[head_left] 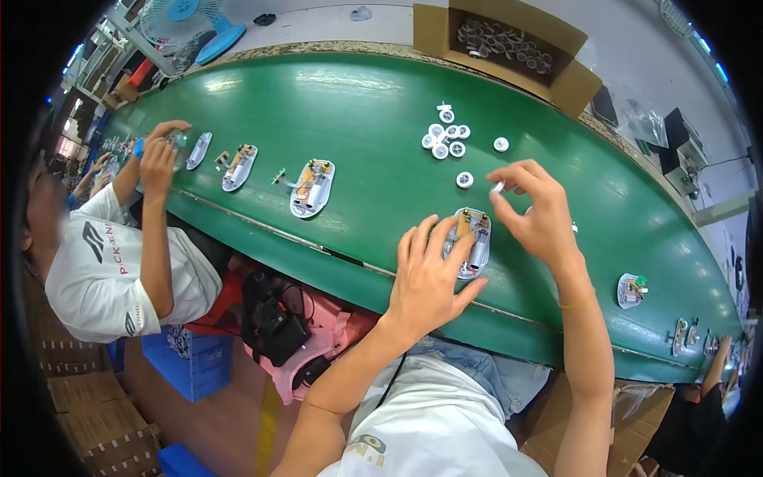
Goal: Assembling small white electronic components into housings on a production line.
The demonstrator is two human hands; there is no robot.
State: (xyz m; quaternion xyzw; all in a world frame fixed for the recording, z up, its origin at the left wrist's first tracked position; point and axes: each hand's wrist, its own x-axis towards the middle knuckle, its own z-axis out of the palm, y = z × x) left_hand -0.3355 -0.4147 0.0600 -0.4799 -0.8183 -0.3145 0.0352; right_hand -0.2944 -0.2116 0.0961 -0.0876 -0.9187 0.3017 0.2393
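My left hand (427, 274) steadies a white oval half-shell (486, 238) on the green belt, its fingers over the left side and its thumb at the lower end. Inside the half-shell are an orange-brown board and a silver cylinder that looks like a motor. Up and to the right, my right hand (534, 203) pinches a small white wheel-like piece (498, 188) between thumb and fingers, clear of the half-shell. A similar round piece (465, 180) lies just left of those fingertips. Beyond it is a loose cluster of round white pieces (440, 150), with another single one (501, 144) beside it.
More half-shells with parts lie to the left (312, 189) and right (631, 291). A cardboard box (556, 32) of round pieces stands behind the belt (358, 103). On the left, a co-worker (119, 262) handles a small part. A blue fan (187, 20) stands at the far left.
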